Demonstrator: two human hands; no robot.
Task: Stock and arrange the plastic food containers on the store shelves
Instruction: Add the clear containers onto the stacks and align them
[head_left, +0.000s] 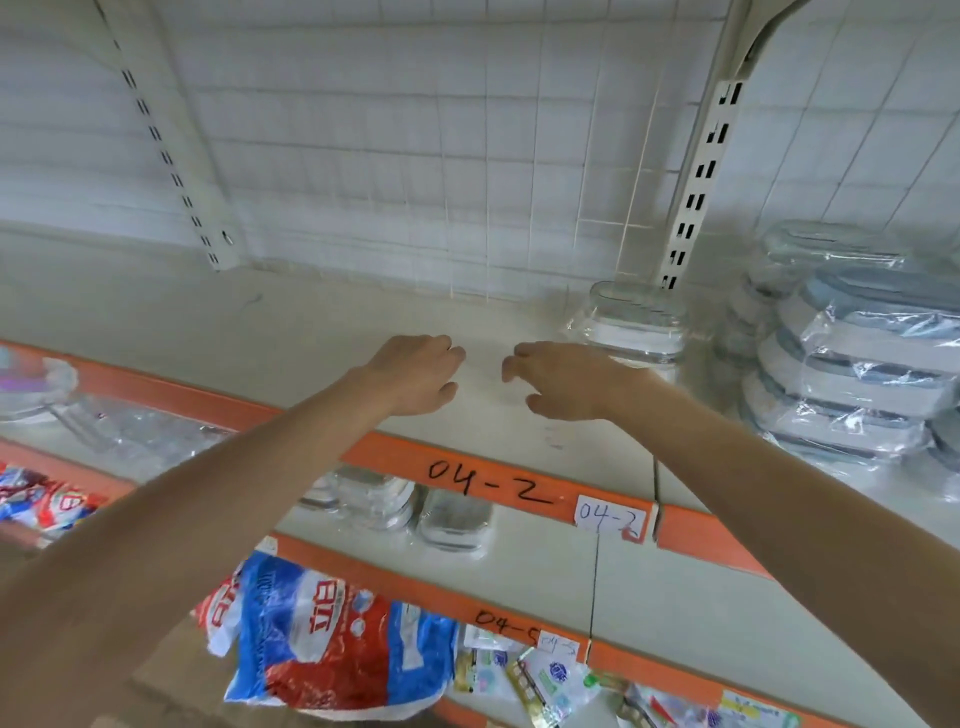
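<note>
Fingers (441, 353) of both hands loosely curled, holding nothing, over bare shelf (311, 322). Containers: one (631, 325) just beyond right hand (566, 382); wrapped stack (852, 364) farther right. Risk: right hand nudging container; stack sliding.

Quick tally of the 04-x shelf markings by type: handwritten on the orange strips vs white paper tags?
Handwritten on the orange strips: 2 (handwritten 04-2, handwritten 04-5)
White paper tags: 2 (04-2 tag, 04-5 tag)
Total: 4
</note>
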